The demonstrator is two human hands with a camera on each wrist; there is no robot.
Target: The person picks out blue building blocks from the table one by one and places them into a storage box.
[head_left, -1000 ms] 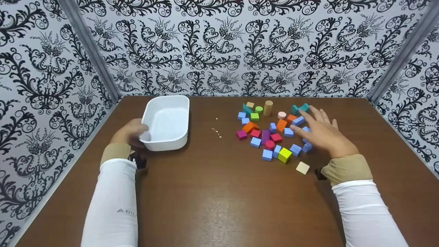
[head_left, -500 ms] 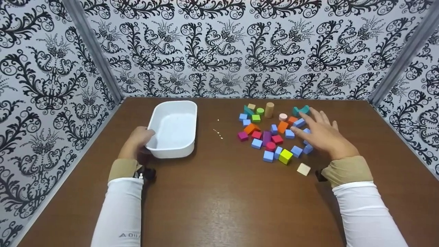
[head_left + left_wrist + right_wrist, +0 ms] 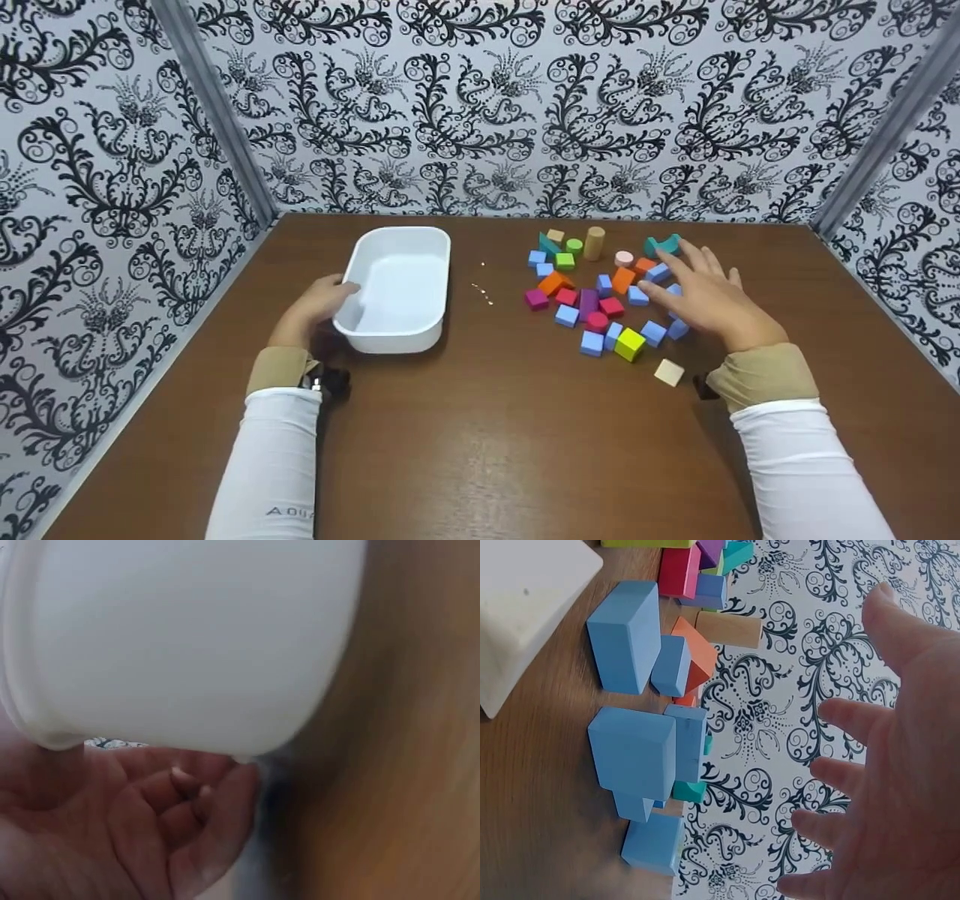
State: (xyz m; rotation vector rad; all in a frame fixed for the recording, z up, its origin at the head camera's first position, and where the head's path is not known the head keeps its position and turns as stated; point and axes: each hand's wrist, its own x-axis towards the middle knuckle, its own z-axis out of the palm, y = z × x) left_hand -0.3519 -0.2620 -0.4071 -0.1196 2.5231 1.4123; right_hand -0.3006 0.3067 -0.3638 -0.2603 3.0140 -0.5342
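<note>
A white, rounded rectangular plastic tub (image 3: 399,289) sits to the left on the table in the head view. My left hand (image 3: 316,301) grips its near left side, thumb over the rim; in the left wrist view its fingers (image 3: 214,829) curl below the tub wall. Above the right part of a spread of coloured wooden blocks, my right hand (image 3: 716,304) hovers with fingers spread, holding nothing. Nearest to it are blue blocks (image 3: 658,272) and a teal curved block (image 3: 663,245), some partly covered by the hand. The right wrist view shows blue cubes (image 3: 632,754) beyond the palm.
Red, purple, orange and green blocks lie left of the right hand, with a yellow cube (image 3: 629,344) and a cream block (image 3: 669,373) nearer me. A wooden cylinder (image 3: 594,244) stands behind. Small pale flecks (image 3: 482,292) mark the table. Patterned panels (image 3: 480,112) close the back and sides.
My left hand has slid the white tub to the right along the table, toward the blocks. My right hand has stayed almost still above the blocks.
</note>
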